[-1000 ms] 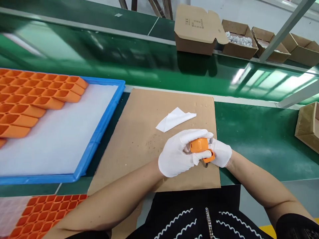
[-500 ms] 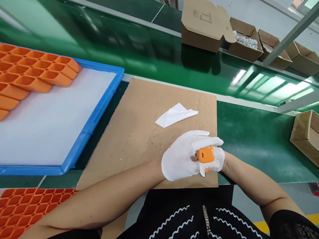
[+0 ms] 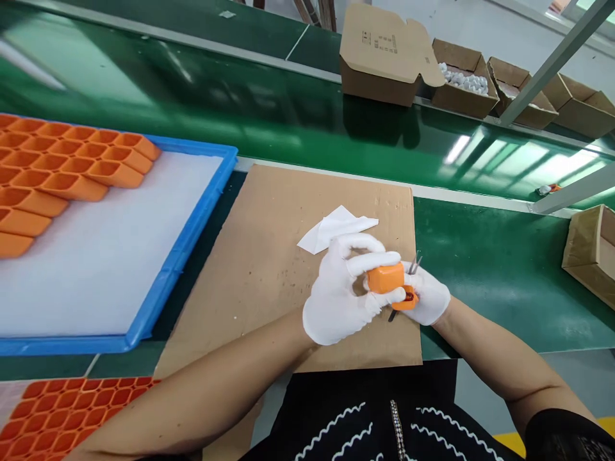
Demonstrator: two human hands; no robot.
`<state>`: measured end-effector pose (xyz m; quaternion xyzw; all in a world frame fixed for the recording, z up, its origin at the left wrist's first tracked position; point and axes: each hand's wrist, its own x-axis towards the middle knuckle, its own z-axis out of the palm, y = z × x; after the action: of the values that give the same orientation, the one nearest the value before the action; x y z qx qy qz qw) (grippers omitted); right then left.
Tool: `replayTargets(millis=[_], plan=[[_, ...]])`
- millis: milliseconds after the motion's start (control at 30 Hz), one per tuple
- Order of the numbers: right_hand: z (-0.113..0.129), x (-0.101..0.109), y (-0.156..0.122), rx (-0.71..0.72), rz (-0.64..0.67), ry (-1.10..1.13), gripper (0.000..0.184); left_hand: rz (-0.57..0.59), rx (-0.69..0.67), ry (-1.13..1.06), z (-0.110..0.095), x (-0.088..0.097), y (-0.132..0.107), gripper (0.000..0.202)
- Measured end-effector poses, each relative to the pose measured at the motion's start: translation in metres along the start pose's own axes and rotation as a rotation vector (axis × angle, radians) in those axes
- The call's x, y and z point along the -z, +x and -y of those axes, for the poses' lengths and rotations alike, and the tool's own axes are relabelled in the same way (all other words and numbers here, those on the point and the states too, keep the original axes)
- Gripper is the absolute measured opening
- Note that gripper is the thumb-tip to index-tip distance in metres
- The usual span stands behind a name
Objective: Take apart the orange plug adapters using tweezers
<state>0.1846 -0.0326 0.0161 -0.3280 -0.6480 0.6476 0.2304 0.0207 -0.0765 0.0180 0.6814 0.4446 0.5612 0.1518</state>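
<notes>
A small orange plastic case (image 3: 385, 279), glossy with rounded edges, is held over the cardboard sheet (image 3: 269, 256). My left hand (image 3: 339, 291), in a white glove, is closed around it with the fingertips and thumb. My right hand (image 3: 430, 298), also gloved, is closed at the case's right side, gripping thin dark tweezers (image 3: 416, 264) whose points stick up past the fingers. A lower orange part with a dark opening (image 3: 407, 297) shows between the hands; whether it is joined to the case I cannot tell. Just beyond the left hand lies a folded white cloth (image 3: 334, 230).
To the left is a blue-rimmed tray (image 3: 187, 234) with rows of hollow orange pieces (image 3: 72, 163) on white lining. An orange-red grid (image 3: 72, 410) sits below it. Cardboard boxes (image 3: 384, 54) line the far ledge, one holding white bits. Another box (image 3: 589, 246) stands at right.
The orange case has turned in the hands, and its slotted face no longer shows. The right hand has come out from behind the left, revealing the tweezers and the lower orange part.
</notes>
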Motion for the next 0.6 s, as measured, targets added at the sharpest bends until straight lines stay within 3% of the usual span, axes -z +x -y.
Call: replayTargets(millis=[100, 167, 233, 300, 367, 433, 500, 600], plan=[[0.006, 0.009, -0.003, -0.008, -0.219, 0.124, 0.035, 0.023, -0.029, 0.057, 0.007, 0.0, -0.001, 0.032], [0.01, 0.009, -0.007, 0.063, -0.407, 0.082, 0.025, 0.069, -0.019, 0.089, 0.011, -0.002, -0.001, 0.032], [0.014, 0.01, -0.008, 0.139, -0.521, -0.012, 0.021, 0.079, 0.082, 0.089, 0.013, -0.005, 0.0, 0.033], [0.017, 0.016, -0.007, 0.114, -0.552, 0.006, 0.027, 0.085, 0.229, -0.043, 0.015, -0.006, 0.001, 0.03], [0.02, 0.025, -0.004, 0.004, -0.456, 0.151, 0.042, 0.143, 0.343, -0.303, 0.018, -0.006, 0.003, 0.031], [0.021, 0.035, -0.001, -0.096, -0.221, 0.343, 0.055, 0.21, 0.4, -0.511, 0.022, -0.006, 0.004, 0.035], [0.02, 0.041, 0.001, -0.136, 0.036, 0.519, 0.065, 0.261, 0.425, -0.57, 0.024, -0.006, 0.004, 0.037], [0.009, 0.038, 0.001, -0.164, 0.299, 0.668, 0.08, 0.311, 0.424, -0.544, 0.023, -0.007, 0.001, 0.033]])
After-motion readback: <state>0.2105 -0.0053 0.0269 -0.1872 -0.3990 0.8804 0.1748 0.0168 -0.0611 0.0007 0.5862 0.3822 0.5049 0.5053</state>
